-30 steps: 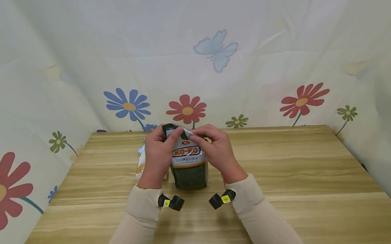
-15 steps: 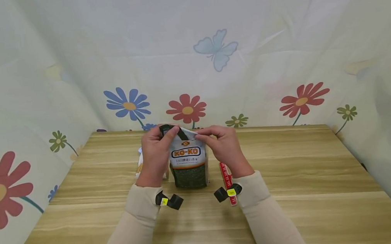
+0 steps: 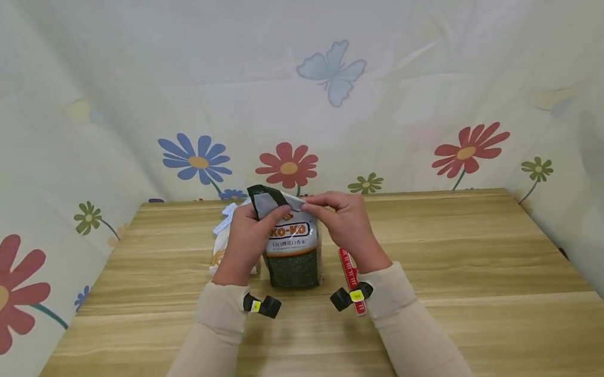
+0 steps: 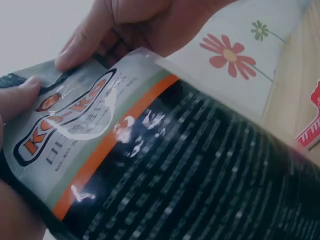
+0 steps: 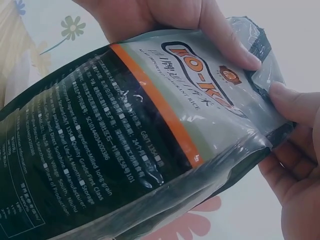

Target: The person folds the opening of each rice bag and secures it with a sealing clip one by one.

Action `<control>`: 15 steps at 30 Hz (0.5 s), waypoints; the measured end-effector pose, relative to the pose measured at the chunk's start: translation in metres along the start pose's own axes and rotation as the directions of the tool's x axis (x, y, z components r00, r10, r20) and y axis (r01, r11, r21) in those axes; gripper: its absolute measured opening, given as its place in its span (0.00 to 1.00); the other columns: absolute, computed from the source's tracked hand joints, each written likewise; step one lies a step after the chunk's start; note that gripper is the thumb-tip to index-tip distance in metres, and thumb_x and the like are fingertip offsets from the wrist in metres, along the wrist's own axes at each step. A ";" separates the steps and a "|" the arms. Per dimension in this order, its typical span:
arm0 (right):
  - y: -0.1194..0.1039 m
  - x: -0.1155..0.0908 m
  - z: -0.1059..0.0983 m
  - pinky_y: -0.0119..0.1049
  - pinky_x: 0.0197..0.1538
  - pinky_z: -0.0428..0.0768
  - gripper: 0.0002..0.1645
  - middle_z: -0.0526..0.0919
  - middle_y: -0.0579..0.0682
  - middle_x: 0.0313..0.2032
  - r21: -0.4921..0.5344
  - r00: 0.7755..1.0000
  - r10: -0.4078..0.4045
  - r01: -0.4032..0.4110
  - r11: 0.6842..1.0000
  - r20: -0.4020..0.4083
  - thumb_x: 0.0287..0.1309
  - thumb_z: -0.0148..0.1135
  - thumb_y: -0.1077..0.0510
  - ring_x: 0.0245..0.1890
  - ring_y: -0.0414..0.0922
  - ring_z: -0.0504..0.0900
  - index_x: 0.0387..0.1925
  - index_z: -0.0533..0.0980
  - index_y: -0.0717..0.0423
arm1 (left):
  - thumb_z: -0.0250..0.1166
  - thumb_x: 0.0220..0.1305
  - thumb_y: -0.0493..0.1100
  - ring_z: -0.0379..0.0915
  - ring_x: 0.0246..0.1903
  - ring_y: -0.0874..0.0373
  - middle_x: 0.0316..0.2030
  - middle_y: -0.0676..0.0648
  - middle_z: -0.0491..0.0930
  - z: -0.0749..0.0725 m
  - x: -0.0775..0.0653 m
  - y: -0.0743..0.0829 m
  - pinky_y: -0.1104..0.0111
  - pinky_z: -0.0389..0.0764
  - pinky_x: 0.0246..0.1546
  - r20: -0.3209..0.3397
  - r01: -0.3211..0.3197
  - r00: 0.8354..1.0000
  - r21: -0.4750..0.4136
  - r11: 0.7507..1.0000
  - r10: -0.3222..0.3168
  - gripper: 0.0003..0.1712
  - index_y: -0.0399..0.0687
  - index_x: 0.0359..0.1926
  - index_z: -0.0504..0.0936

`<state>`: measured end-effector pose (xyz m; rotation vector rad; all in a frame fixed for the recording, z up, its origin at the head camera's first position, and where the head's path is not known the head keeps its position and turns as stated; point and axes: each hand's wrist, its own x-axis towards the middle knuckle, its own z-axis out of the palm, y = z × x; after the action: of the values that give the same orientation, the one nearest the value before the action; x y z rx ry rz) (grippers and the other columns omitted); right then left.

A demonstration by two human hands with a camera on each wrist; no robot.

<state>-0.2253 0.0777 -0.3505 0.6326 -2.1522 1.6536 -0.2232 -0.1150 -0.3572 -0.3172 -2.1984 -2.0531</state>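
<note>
A green and silver KO-KO rice bag stands upright on the table between both hands, its top edge partly folded over. My left hand grips the bag's upper left side, thumb across the front near the logo. At the top right corner, my right hand pinches the rim between thumb and forefinger. Close up in the left wrist view, the bag's front is glossy and creased around the print. In the right wrist view both thumbs lie near the folded top of the bag, and the right fingers curl behind it.
A flat red strip with white marks lies on the wooden table beside the right wrist. Behind the left hand sit a white packet with golden print and a pale blue strip. A flowered curtain encloses the table.
My left hand has slid down the bag's left side, so the top left corner now stands up uncovered. The right hand has moved a little right, and the red strip has come into view.
</note>
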 end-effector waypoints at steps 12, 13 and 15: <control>0.001 0.001 0.002 0.32 0.38 0.81 0.11 0.88 0.51 0.37 0.005 1.000 -0.004 0.004 1.000 -0.012 0.58 0.68 0.52 0.35 0.40 0.83 0.41 0.86 0.52 | 0.68 0.62 0.51 0.80 0.34 0.60 0.32 0.51 0.82 0.004 -0.003 0.001 0.67 0.81 0.36 -0.039 -0.100 0.994 -0.027 0.995 0.099 0.16 0.44 0.41 0.83; 0.001 0.001 0.002 0.33 0.39 0.81 0.12 0.88 0.51 0.37 0.008 1.000 0.010 -0.010 1.000 -0.003 0.58 0.68 0.52 0.36 0.40 0.83 0.41 0.86 0.52 | 0.68 0.62 0.51 0.80 0.34 0.59 0.32 0.51 0.82 0.004 -0.003 0.001 0.67 0.81 0.36 -0.037 -0.097 0.995 -0.032 0.995 0.096 0.16 0.44 0.41 0.83; 0.001 0.001 0.000 0.34 0.41 0.82 0.12 0.87 0.50 0.39 0.014 0.999 0.040 -0.040 0.999 0.023 0.58 0.68 0.52 0.37 0.40 0.83 0.43 0.85 0.51 | 0.68 0.61 0.52 0.80 0.34 0.59 0.33 0.50 0.82 0.005 -0.003 0.000 0.67 0.81 0.36 -0.030 -0.091 0.995 -0.038 0.995 0.090 0.16 0.45 0.41 0.83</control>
<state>-0.2263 0.0782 -0.3506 0.6187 -2.1841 1.6924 -0.2203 -0.1107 -0.3581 -0.3827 -2.0894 -2.0425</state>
